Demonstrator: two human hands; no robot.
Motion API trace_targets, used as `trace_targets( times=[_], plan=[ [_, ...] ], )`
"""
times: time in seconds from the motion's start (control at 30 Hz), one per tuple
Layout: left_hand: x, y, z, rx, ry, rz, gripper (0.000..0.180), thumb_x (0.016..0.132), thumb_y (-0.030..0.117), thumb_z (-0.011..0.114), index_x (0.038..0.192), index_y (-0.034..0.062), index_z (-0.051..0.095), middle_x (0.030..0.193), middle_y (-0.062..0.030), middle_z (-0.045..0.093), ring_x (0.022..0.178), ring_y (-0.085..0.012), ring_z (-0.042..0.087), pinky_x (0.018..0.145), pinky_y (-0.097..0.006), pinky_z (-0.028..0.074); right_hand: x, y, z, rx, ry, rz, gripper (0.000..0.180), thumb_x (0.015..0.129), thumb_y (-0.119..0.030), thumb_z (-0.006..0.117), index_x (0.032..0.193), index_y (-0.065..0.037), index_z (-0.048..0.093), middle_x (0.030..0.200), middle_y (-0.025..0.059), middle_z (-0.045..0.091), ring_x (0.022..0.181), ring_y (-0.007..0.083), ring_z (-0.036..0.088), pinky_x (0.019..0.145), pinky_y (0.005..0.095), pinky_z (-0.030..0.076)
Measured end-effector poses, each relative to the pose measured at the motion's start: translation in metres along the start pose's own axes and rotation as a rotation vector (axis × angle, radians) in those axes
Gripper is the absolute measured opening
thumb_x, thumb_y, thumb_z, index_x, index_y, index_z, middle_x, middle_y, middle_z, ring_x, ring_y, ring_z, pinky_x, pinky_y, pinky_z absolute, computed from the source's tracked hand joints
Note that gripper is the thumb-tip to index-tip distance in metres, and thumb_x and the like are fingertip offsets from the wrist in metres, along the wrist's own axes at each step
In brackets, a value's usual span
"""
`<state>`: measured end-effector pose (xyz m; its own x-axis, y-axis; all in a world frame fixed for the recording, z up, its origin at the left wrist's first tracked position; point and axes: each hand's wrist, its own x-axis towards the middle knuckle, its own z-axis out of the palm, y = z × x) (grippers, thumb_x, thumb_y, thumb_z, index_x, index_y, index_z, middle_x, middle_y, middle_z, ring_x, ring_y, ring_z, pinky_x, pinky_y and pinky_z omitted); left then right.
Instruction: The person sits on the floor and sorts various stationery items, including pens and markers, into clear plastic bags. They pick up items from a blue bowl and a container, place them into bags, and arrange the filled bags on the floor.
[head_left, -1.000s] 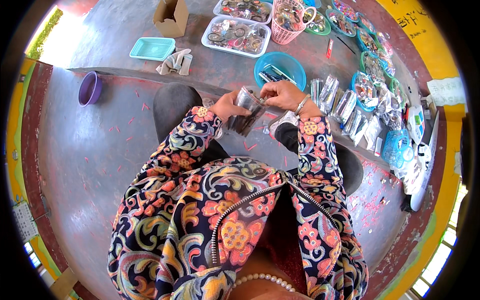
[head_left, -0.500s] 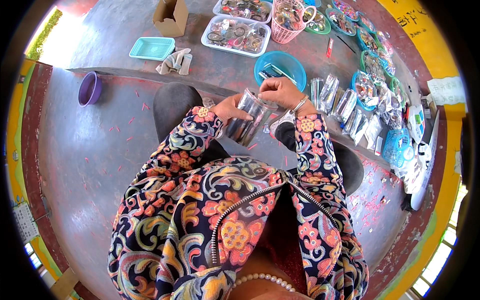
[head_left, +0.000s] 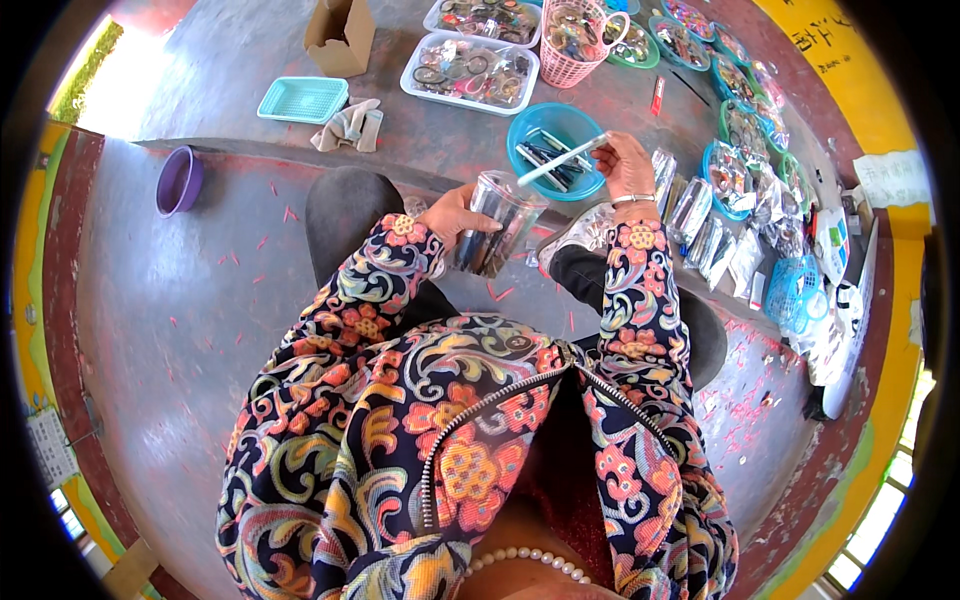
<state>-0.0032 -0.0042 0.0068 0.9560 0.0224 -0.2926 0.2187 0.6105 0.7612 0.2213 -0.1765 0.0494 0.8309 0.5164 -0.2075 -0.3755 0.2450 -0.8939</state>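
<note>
My left hand [head_left: 455, 215] is closed around a clear plastic bag [head_left: 502, 232] with several dark, pen-like sticks inside; its upper end gapes toward the basin. In my right hand [head_left: 625, 165] I grip one end of a pale mint pen-like stick [head_left: 560, 160]. The stick slants down to the left, its far tip just beside the bag's mouth. Behind it stands a blue plastic basin [head_left: 518, 125] that holds several dark and light pens. Whether the tip touches the bag I cannot tell.
Filled clear packets [head_left: 690, 210] lie on the step at the right, beside baskets of small packaged goods [head_left: 728, 180]. A white tray of bracelets [head_left: 470, 72], a pink basket [head_left: 570, 65], a turquoise tray [head_left: 303, 98], a cloth [head_left: 348, 125] and a carton [head_left: 340, 38] stand behind. A purple tub [head_left: 179, 181] sits left.
My right hand has moved right, away from the bag's mouth, and now holds a pale stick. The pens in the basin are more exposed. My left hand keeps the bag in nearly the same place.
</note>
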Motion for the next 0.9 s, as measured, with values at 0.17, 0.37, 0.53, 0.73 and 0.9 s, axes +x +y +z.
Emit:
trace_targets(
  times=[0.17,0.37,0.53,0.73,0.9],
  plan=[
    [0.008,-0.007,-0.005,0.001,0.053,0.008,0.053,0.065,-0.006,0.065,0.115,0.0002,0.048,0.101,-0.0075,0.059,0.090,-0.0186,0.058,0.084,-0.032,0.044,0.025,0.073,-0.082,0.205,0.445,0.165,0.013,0.080,-0.013,0.058,0.084,-0.001,0.056,0.072,0.0092,0.062,0.060,0.0189,0.062,0.047,0.0245,0.047],
    [0.004,0.000,0.002,0.032,0.074,0.026,0.052,0.066,-0.007,0.065,0.114,0.0004,0.049,0.100,-0.0065,0.059,0.091,-0.0167,0.057,0.084,-0.031,0.043,0.031,0.114,-0.102,0.386,0.538,0.304,0.015,0.083,-0.009,0.054,0.091,0.003,0.051,0.084,0.0170,0.062,0.072,0.0256,0.063,0.053,0.0270,0.050],
    [0.002,-0.002,0.000,0.026,0.067,0.062,0.052,0.065,-0.008,0.065,0.113,0.0008,0.049,0.100,-0.0060,0.060,0.091,-0.0159,0.057,0.083,-0.031,0.044,0.026,0.104,-0.083,0.158,0.289,0.343,0.022,0.082,-0.007,0.056,0.101,0.004,0.051,0.088,0.0159,0.062,0.079,0.0247,0.062,0.059,0.0264,0.050],
    [-0.003,0.005,0.008,0.131,0.100,0.176,0.054,0.064,-0.006,0.067,0.114,0.0006,0.049,0.102,-0.0058,0.060,0.092,-0.0149,0.057,0.084,-0.030,0.044,-0.001,0.021,0.010,-0.384,-0.311,0.181,0.021,0.078,-0.013,0.061,0.093,0.002,0.061,0.080,0.0071,0.064,0.070,0.0130,0.060,0.058,0.0227,0.046],
    [0.005,-0.004,-0.007,0.339,0.097,0.208,0.060,0.063,-0.006,0.068,0.119,0.0006,0.046,0.106,-0.0058,0.058,0.097,-0.0139,0.054,0.088,-0.029,0.042,-0.034,-0.007,0.065,-0.832,-0.626,-0.003,0.018,0.072,-0.013,0.063,0.085,-0.001,0.067,0.074,0.0070,0.065,0.066,0.0135,0.060,0.062,0.0247,0.047]
  ],
)
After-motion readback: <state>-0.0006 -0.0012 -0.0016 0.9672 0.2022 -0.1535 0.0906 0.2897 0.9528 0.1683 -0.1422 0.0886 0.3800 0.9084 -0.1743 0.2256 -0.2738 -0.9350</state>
